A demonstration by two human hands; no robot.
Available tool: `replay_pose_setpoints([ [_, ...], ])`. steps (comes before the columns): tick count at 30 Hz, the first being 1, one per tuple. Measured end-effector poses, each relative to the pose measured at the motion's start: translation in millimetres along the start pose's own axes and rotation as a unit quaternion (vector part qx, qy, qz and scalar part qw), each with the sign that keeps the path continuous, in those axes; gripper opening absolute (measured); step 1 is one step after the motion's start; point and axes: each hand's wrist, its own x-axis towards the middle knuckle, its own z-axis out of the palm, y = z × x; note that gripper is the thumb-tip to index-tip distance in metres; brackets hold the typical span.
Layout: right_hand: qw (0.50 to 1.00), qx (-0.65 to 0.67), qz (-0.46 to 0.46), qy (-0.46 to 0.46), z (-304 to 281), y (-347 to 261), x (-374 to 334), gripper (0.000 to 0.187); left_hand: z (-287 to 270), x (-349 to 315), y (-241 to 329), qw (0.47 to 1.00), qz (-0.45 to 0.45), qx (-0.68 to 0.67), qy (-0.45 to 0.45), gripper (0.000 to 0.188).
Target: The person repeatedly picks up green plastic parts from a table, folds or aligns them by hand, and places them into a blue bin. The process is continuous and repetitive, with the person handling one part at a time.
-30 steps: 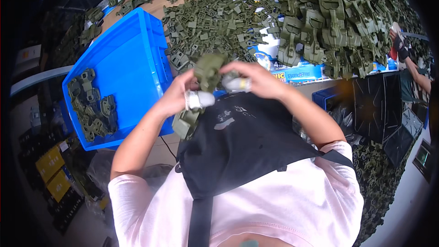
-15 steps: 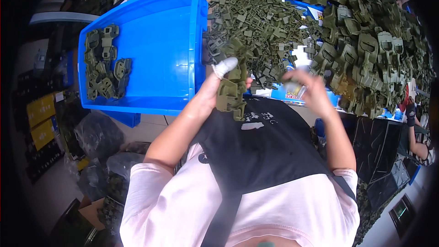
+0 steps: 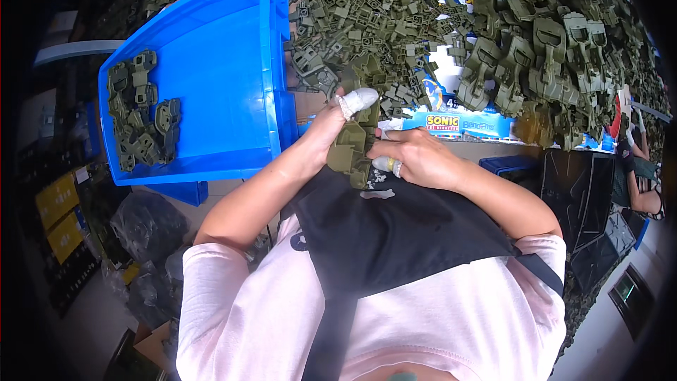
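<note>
My left hand, its thumb in a white cover, is closed round an olive-green moulded plastic toy vehicle part. The part stands tilted in front of the black apron. At its right edge my right hand has its fingers curled together, a white cover with a yellow band on one digit. Those fingertips meet the part's side; anything small between them is hidden. Beyond both hands lies a heap of small olive-green plastic pieces.
To the left stands a blue bin with several olive-green assemblies along its left side. Larger olive-green plastic parts are piled at right on printed cardboard. Another person's arm shows at the far right.
My right hand has come down and left from beside the heap to the part's right edge, its fingers closing. My left hand still holds the part. The view has shifted slightly.
</note>
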Motion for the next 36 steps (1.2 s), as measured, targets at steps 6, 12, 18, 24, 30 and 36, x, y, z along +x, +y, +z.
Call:
replay_pose_setpoints([
  [6,0.998,0.030,-0.062,0.012,16.7,7.8,-2.8,0.026,-10.0,-0.7,-18.1,0.999,0.022,-0.020,0.012,0.033],
  [12,0.960,0.216,0.036,0.176,-17.9,92.1,1.9,0.026,-27.1,-0.2,10.9,0.993,0.075,-0.088,-0.002,0.048],
  [18,0.963,-0.096,0.057,0.247,49.1,59.4,71.5,0.054,-77.3,-48.1,57.0,0.941,0.318,-0.108,0.051,0.051],
  [24,0.975,-0.062,0.138,0.161,63.5,75.0,103.7,0.072,-90.5,-65.7,56.2,0.915,0.381,-0.067,0.116,0.048],
  [30,0.886,0.307,-0.007,0.347,9.1,9.3,66.8,0.060,-63.2,-39.3,37.7,0.935,0.348,-0.038,0.050,0.067],
  [36,0.929,0.226,0.033,0.291,28.0,-16.6,56.0,0.066,-26.0,-15.1,28.3,0.916,0.390,0.063,0.069,0.085],
])
